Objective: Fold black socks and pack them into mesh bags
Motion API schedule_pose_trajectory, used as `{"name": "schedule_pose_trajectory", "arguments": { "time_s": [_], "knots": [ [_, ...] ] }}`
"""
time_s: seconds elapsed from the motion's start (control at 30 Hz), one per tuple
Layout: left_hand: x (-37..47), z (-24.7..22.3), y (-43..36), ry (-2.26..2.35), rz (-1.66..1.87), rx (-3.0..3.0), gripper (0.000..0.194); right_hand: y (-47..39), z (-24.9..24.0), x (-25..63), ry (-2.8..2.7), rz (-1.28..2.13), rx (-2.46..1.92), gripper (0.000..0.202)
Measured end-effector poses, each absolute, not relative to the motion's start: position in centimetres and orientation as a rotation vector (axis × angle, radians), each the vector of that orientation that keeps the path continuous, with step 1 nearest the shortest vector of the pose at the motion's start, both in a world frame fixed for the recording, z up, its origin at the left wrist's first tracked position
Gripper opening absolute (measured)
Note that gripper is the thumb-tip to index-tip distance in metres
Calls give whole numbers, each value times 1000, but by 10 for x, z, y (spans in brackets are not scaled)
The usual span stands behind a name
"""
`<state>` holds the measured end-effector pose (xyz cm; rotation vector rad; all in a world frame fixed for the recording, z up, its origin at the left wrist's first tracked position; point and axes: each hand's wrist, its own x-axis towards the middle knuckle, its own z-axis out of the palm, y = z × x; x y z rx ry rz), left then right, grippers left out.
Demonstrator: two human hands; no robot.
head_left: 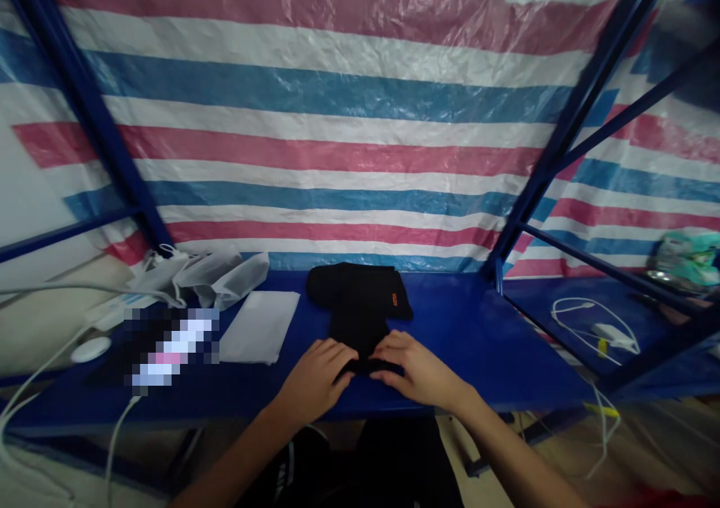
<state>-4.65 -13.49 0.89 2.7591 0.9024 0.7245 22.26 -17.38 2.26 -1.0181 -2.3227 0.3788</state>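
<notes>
In the head view, a black sock (358, 328) lies lengthwise on the blue desk, its near end between my two hands. The fingers of my left hand (320, 377) pinch the left corner of that near edge. On the right corner, my right hand (413, 365) pinches the same edge between thumb and fingers. Beyond it lies a second black sock (360, 283), flat and crosswise, with small orange lettering at its right end and a rounded left end. The two dark fabrics overlap, so their border is hard to make out.
A white folded sheet or pouch (262, 326) lies left of the socks, beside a blurred-out device with a lit screen (174, 347). Crumpled translucent bags (225, 275) and white cables sit behind. Blue metal posts (526, 185) flank the desk (466, 343); a charger (616, 337) lies right.
</notes>
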Motion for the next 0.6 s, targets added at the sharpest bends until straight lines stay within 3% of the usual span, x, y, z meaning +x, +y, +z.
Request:
{"name": "schedule_pose_trajectory", "arguments": {
  "time_s": [0.2, 0.37, 0.47, 0.6],
  "knots": [
    [-40, -4, -137, 919, 800, 2553, 13, -170, -5, 226, -2005, 547, -1108, 20],
    [-32, 2, -121, 1028, 842, 2301, 22, -161, -9, 216, -1971, 249, -1122, 12],
    [-26, 3, -112, 1061, 793, 2244, 21, -164, -8, 214, -2175, 52, -1104, 29],
    [-22, 4, -111, 1118, 825, 2250, 11, -170, -7, 222, -2302, 70, -1110, 44]
  ]
}}
